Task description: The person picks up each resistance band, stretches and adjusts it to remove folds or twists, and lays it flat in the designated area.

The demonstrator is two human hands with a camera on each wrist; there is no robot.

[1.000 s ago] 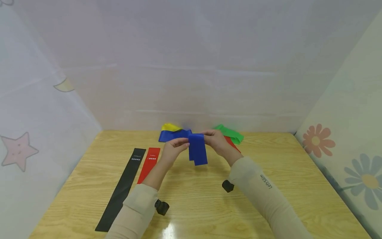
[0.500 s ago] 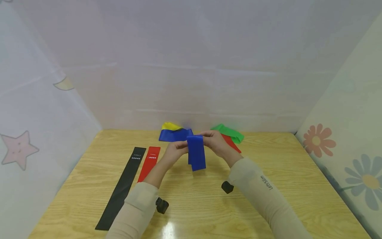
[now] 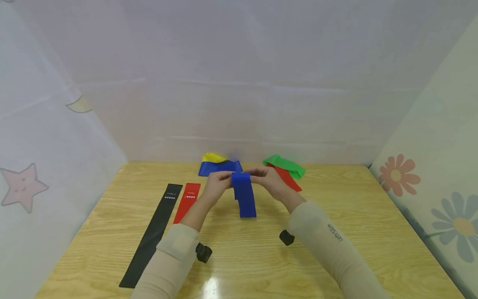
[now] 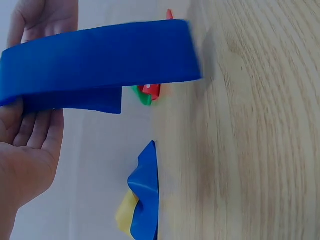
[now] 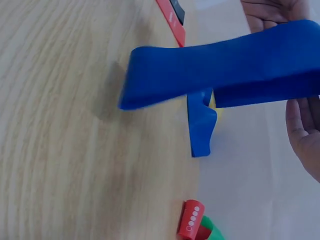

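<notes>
Head view: pale wood-grain worktop (image 3: 336, 249), glossy, with a bright glare spot near the front edge. Closed in on three sides by soft walls: a plain whitish sheet at the back, a star-and-moon print on the left, a flower print on the right.

Held above the middle of the worktop: a blue band (image 3: 243, 194), folded over, top end pinched between left hand (image 3: 215, 185) and right hand (image 3: 269, 179), lower end hanging down toward the wood. Grip on both sides by curled fingers and thumb on the band's top fold; palms partly visible in the wrist views.

Lying flat at the left: a black band (image 3: 153, 234) and, just beside it, a red band (image 3: 186, 202), both straight and parallel. Bunched at the back edge: a blue-and-yellow band (image 3: 216, 165) behind the hands, and to the right a green band (image 3: 285, 165) on top of a second red band (image 3: 288, 179).
</notes>
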